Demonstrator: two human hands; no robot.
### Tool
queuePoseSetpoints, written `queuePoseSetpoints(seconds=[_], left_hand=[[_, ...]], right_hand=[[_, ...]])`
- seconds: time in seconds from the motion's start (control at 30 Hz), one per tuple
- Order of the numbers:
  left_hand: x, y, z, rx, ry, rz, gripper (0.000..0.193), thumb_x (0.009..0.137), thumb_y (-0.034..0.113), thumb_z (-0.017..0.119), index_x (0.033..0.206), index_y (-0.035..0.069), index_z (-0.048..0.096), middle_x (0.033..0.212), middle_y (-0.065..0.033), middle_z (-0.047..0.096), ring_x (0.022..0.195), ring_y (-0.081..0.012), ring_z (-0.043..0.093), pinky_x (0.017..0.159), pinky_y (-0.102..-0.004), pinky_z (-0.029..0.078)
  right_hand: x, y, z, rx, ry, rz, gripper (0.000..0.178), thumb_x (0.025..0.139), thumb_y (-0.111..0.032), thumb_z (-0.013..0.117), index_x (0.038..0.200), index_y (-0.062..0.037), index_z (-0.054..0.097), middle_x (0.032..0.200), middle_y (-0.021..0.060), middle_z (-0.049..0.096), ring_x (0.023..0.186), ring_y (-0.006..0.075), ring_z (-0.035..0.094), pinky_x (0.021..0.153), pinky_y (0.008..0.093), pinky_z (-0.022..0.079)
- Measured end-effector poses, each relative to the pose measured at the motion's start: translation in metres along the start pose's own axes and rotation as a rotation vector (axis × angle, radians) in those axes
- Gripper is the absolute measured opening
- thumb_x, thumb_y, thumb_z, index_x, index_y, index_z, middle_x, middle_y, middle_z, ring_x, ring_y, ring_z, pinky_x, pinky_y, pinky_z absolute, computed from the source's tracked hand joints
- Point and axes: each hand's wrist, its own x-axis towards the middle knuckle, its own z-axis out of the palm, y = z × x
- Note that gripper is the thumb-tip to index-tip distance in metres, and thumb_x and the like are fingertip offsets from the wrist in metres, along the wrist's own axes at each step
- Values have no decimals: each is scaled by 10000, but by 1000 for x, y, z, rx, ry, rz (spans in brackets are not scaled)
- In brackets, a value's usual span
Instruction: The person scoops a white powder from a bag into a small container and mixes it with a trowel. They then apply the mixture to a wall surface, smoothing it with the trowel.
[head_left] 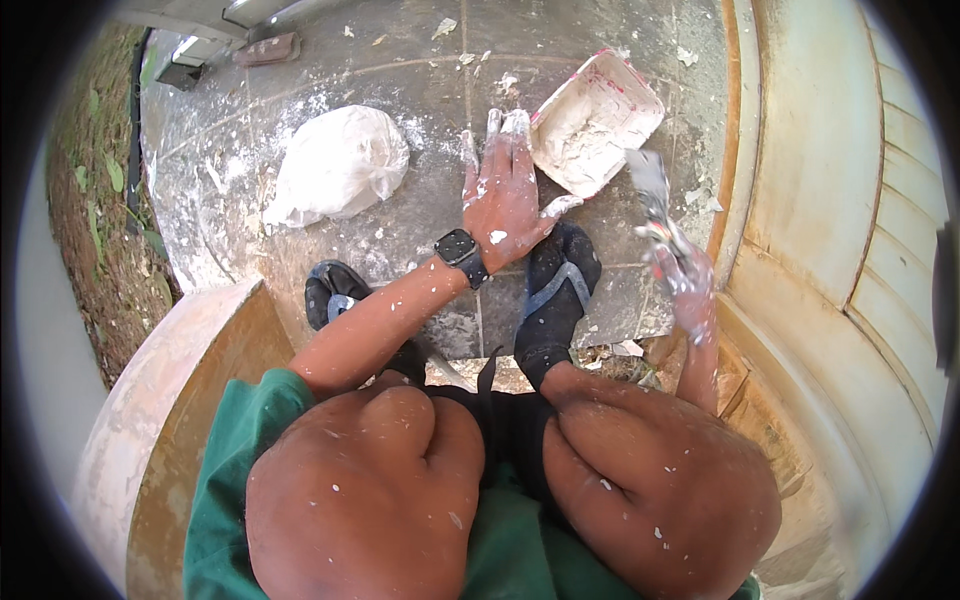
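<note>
Your left hand [505,195] lay flat, empty, beside the tub [595,120]; right hand [685,285] gripped the putty knife [650,185]. Wet filler could drip.

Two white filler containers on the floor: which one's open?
The rectangular tray, by the left hand's fingertips, shows white paste inside. The plastic bag farther left is bunched shut.

We have one view, from a camera on the head. It looks straight down, close over our knees [500,480], at the stone floor [420,90].
</note>
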Motion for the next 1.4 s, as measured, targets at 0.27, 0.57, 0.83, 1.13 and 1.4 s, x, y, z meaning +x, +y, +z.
queuePoseSetpoints(seconds=[0.27, 0.57, 0.83, 1.13, 1.4], left_hand=[[3, -7, -3, 30, -56, 29, 1030, 834, 431, 775, 1514, -137, 248, 1528, -376, 303, 1463, -504, 287, 1179, -620, 266], [7, -10, 2, 15, 40, 79, 1056, 765, 461, 830, 1495, -104, 318, 1462, -288, 408, 1421, -450, 374, 1146, -615, 297], [10, 4, 14, -92, 151, 49, 1244, 763, 707, 738, 1540, -116, 222, 1535, -340, 314, 1456, -474, 306, 1158, -656, 247], [19, -9, 27, -107, 274, 71, 1292, 743, 817, 657, 1564, -80, 219, 1609, -281, 273, 1539, -405, 191, 1242, -635, 38], [23, -21, 35, -105, 68, 103, 1242, 748, 682, 752, 1562, -82, 210, 1582, -271, 322, 1526, -407, 224, 1235, -626, 125]], right_hand=[[96, 42, 2, 303, -304, 179, 411, 1013, -326, 651, 1174, 49, 690, 925, 116, 754, 646, 130, 660, 560, 238, 515], [25, 59, -46, -88, -146, 241, 348, 1007, -337, 666, 1077, -8, 754, 816, 55, 720, 649, 99, 635, 597, 239, 504], [10, -164, -62, -1052, 166, -472, 167, 949, -185, 682, 1073, -128, 779, 1031, 57, 754, 1001, 203, 693, 842, 394, 558], [37, -264, 12, -1733, -132, -847, 105, 861, -100, 715, 922, -169, 766, 926, 13, 705, 919, 215, 677, 751, 380, 561], [38, -224, 29, -1798, -61, -657, 119, 831, -70, 710, 882, -155, 775, 998, 50, 719, 985, 237, 674, 785, 382, 573]])
